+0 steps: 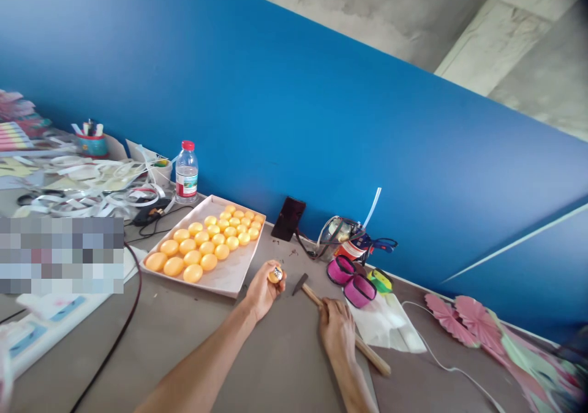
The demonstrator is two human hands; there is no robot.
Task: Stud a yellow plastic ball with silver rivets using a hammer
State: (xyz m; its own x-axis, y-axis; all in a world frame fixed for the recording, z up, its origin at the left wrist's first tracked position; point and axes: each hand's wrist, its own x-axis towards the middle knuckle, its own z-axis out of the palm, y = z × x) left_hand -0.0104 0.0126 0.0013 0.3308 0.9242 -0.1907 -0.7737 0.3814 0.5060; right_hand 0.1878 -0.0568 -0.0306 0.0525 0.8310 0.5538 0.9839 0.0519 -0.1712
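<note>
My left hand [261,291] is closed around a small round orange ball [275,274] with a shiny silvery patch facing up. It is held above the grey table, near the corner of a shallow tray [232,284]. Rows of orange balls [201,239] sit in that tray. To the right, my right hand [337,327] is curled over the wooden handle of a hammer [373,355]. The hammer lies slanted on the table, its dark metal head pointing up and left toward the held ball. My right fingers partly hide the handle.
Behind the hands a phone [288,218] leans against the blue partition [285,106]. Two magenta rolls [360,290] and a white sheet [390,324] lie beside the hammer. A bottle [187,174] and tangled white strips [92,183] are at the left; pink paper fans [478,321] at the right.
</note>
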